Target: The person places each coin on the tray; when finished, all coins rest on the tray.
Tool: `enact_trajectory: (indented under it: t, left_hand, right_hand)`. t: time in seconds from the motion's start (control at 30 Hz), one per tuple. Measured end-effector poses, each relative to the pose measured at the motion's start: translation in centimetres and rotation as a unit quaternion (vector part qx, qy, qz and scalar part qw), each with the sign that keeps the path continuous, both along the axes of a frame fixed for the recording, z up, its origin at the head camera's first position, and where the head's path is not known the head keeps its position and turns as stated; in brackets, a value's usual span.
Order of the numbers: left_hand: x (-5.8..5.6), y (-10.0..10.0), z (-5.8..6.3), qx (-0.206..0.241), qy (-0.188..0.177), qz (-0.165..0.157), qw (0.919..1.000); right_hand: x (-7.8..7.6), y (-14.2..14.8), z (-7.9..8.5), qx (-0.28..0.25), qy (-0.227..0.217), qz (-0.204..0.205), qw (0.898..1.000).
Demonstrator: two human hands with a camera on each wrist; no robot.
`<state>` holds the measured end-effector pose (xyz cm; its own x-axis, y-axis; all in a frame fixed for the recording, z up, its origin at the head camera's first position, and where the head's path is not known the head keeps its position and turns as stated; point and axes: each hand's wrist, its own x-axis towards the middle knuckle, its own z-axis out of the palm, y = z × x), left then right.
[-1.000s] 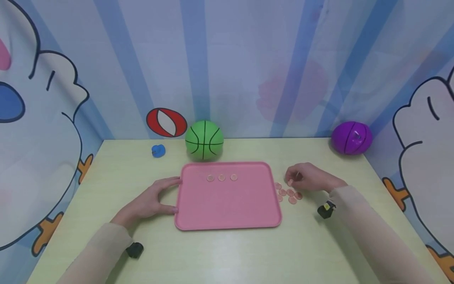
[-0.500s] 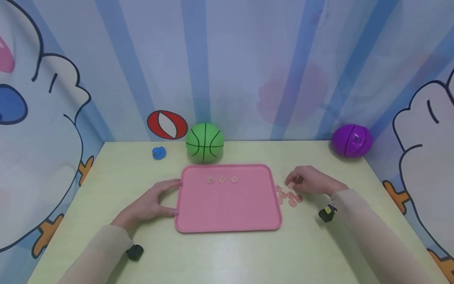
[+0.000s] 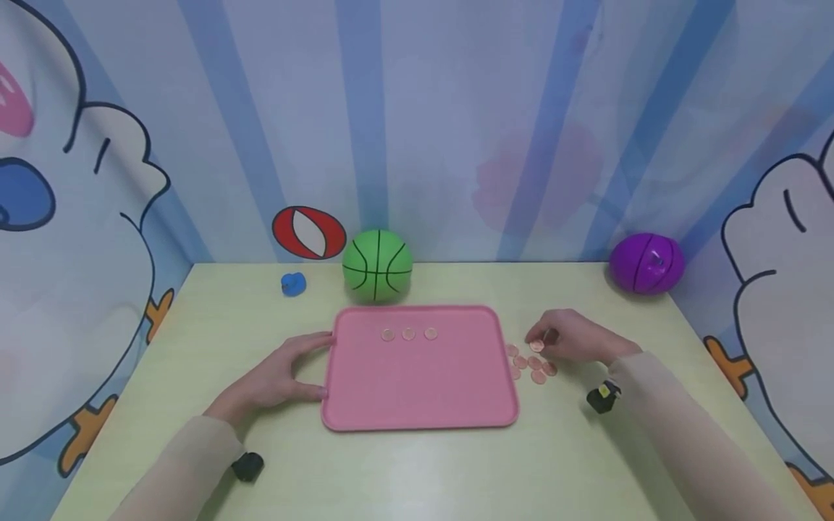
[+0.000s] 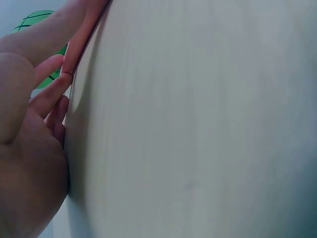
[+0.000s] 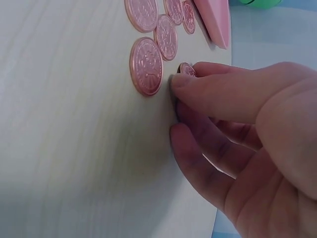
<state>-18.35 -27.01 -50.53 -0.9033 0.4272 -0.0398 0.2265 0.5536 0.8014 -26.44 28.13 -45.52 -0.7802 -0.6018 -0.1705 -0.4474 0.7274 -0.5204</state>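
Observation:
A pink tray [image 3: 420,383] lies on the table with three coins in a row near its far edge, among them a middle coin [image 3: 408,333]. At the tray's left side my left hand [image 3: 276,373] rests, thumb and fingers spread and their tips touching the rim. Right of the tray lie several copper-coloured coins [image 3: 534,363] in a loose cluster. Just above that cluster my right hand [image 3: 576,336] pinches a coin [image 5: 186,69] between thumb and index finger, close over the table. In the right wrist view the thumb hides part of this coin.
Behind the tray stands a green ball [image 3: 377,266] with black lines. A small blue rubber duck [image 3: 293,284] sits to its left, and a purple ball [image 3: 647,263] is at the far right corner. A striped cloth backdrop [image 3: 443,130] closes off the back.
The coin at my right fingertips shows more of its face now, tilted up from the table. The left hand and the tray stay in place; the whole view has shifted slightly down.

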Motion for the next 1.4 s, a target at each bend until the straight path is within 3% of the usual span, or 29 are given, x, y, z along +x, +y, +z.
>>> enact_trajectory:
  t: [0.23,0.67,1.07,1.3,1.4]
  left_hand:
    - [0.0,0.1,0.0,0.004,0.001,-0.001,1.0]
    - [-0.1,0.2,0.1,0.004,0.003,-0.003,1.0]
    - [0.1,0.2,0.0,0.007,0.007,-0.002,0.9999]
    - [0.1,0.1,0.0,0.009,0.009,-0.003,0.9999]
    - [0.1,0.2,0.1,0.009,0.005,0.0,0.9999]
  right_hand:
    - [0.2,-0.1,0.0,-0.004,0.011,0.008,1.0]
    - [0.5,0.4,-0.3,-0.008,0.006,-0.016,1.0]
    - [1.3,-1.2,0.2,-0.067,-0.025,-0.044,0.996]
    - [1.3,-2.8,0.4,-0.063,0.037,-0.032,0.997]
    - [1.2,-3.6,0.5,-0.059,0.037,-0.035,0.997]
